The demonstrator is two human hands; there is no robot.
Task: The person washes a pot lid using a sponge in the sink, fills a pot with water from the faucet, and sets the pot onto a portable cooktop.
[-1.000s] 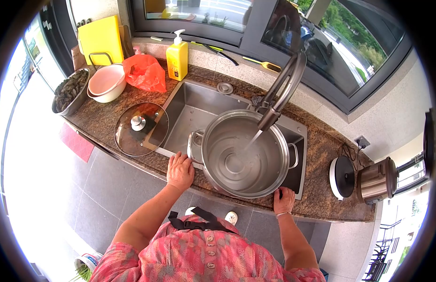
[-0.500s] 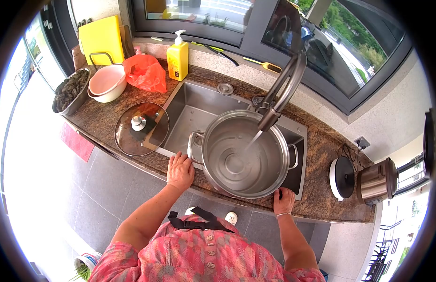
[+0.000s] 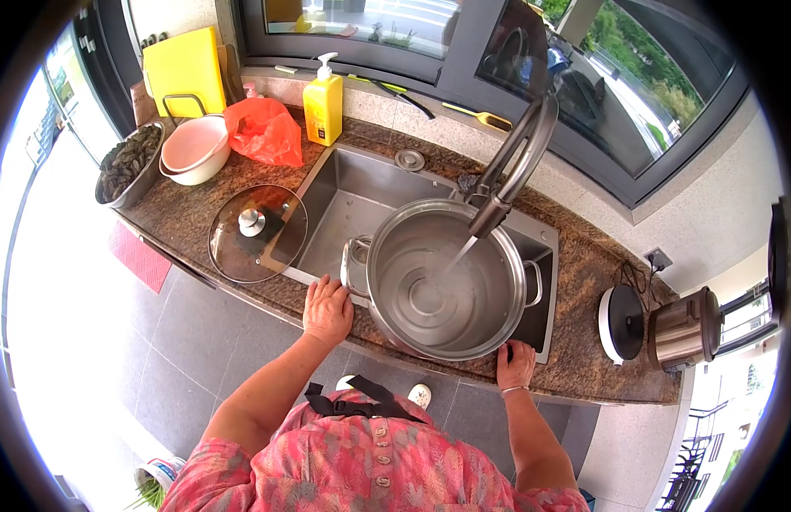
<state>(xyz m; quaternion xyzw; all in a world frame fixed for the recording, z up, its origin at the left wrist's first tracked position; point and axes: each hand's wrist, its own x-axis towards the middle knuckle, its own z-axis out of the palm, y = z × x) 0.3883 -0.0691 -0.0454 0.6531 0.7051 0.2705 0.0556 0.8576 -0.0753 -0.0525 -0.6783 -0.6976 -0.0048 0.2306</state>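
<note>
A large steel pot [image 3: 395, 328] with two loop handles sits across the sink [image 3: 327, 205]. Water runs into it from the faucet [image 3: 491, 213], and rings spread on the surface. My left hand [image 3: 329, 314] lies on the sink's front edge beside the pot's left handle [image 3: 351, 266], fingers extended, holding nothing. Just below the pot's right side, my right hand [image 3: 516, 365] rests on the counter edge with its fingers bent; nothing held is visible. A glass lid [image 3: 233, 235] with a steel knob lies left of the sink.
Along the counter's left stand a metal basin of dark shellfish-like lumps [image 3: 127, 166], stacked bowls [image 3: 195, 154], a red plastic bag [image 3: 263, 132] and a yellow pump bottle [image 3: 324, 107]. A black-topped round appliance [image 3: 622, 322] and a brown cooker [image 3: 686, 328] stand right.
</note>
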